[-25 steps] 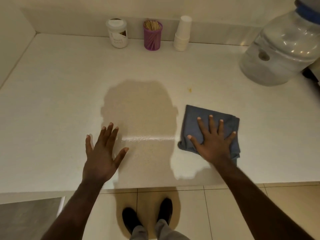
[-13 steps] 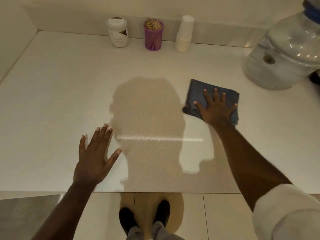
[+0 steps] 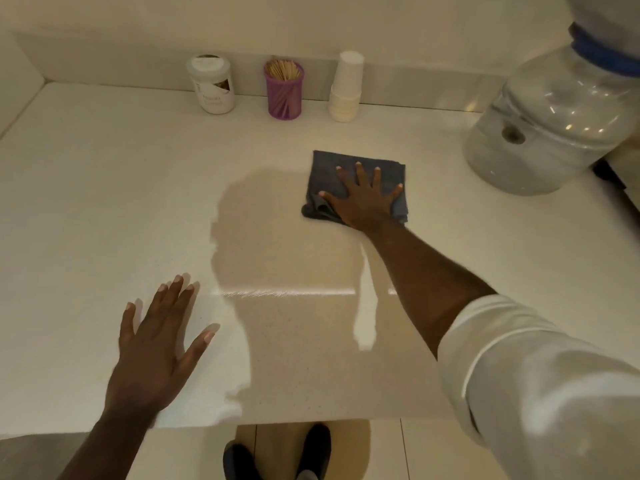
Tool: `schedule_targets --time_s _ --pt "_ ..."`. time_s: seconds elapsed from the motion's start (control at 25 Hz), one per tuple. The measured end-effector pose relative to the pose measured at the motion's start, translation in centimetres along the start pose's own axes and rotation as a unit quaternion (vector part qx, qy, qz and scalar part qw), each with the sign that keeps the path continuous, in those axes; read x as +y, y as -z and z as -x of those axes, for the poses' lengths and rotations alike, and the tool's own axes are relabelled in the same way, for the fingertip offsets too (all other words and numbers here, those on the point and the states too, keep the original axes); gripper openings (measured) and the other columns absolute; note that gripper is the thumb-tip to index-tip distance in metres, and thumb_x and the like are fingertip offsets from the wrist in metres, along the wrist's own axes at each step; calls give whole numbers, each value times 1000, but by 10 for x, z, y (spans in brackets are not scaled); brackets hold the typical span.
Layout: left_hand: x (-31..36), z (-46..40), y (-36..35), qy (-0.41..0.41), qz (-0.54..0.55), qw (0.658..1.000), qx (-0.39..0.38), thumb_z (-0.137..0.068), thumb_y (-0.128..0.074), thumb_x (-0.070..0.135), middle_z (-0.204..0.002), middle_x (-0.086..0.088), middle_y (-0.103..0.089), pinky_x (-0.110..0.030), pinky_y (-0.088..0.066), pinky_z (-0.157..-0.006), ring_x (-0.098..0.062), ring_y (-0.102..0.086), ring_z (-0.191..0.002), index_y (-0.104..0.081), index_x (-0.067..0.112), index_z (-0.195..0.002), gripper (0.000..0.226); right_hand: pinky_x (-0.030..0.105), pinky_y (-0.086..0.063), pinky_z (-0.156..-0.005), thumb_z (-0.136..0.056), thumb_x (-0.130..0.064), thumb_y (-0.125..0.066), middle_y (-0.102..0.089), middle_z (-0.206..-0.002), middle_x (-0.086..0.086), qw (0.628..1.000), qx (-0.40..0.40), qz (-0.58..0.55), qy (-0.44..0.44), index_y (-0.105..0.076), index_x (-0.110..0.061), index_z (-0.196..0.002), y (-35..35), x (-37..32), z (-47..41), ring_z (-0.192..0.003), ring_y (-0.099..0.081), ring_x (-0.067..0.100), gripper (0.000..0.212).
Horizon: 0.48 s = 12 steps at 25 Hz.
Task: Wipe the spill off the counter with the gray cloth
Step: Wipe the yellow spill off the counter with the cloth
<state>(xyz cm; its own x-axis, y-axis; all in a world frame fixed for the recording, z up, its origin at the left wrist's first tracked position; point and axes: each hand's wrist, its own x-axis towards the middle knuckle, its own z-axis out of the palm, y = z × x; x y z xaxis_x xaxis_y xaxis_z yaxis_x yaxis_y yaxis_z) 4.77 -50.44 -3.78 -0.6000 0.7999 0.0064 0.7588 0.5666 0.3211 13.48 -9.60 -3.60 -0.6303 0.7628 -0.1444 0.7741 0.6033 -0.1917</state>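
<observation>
Cloth flat on counter, long axis left-right; R hand splayed on it, L hand open, empty.

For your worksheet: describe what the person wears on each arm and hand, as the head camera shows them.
Both hands are bare: no gloves, rings or watch show on the left hand or right hand. The right arm has a white sleeve pushed up above the elbow, with folds at its cuff. The left forearm is bare as far as the picture shows; no sleeve is in view there.
</observation>
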Motion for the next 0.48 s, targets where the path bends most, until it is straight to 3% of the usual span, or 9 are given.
schedule_targets --time_s 0.24,0.48 --pt "-3 0 -3 -1 -13 1000 -6 -92 -26 61 -162 12 -8 -40 6 -120 -6 -3 -148 -11 32 -152 68 78 5 -105 -71 -92 -13 4 -165 -2 989 -12 -2 -146 -1 -46 -151 19 72 -13 -149 8 39 92" --pt "-3 0 -3 -11 -6 1000 8 -92 -26 62 -162 12 -9 -42 6 -120 -5 -2 -148 -11 32 -152 69 71 3 -112 -77 -87 -16 -2 -165 7 983 39 -24 -177 -5 -37 -153 3 75 39 -148 3 44 92"
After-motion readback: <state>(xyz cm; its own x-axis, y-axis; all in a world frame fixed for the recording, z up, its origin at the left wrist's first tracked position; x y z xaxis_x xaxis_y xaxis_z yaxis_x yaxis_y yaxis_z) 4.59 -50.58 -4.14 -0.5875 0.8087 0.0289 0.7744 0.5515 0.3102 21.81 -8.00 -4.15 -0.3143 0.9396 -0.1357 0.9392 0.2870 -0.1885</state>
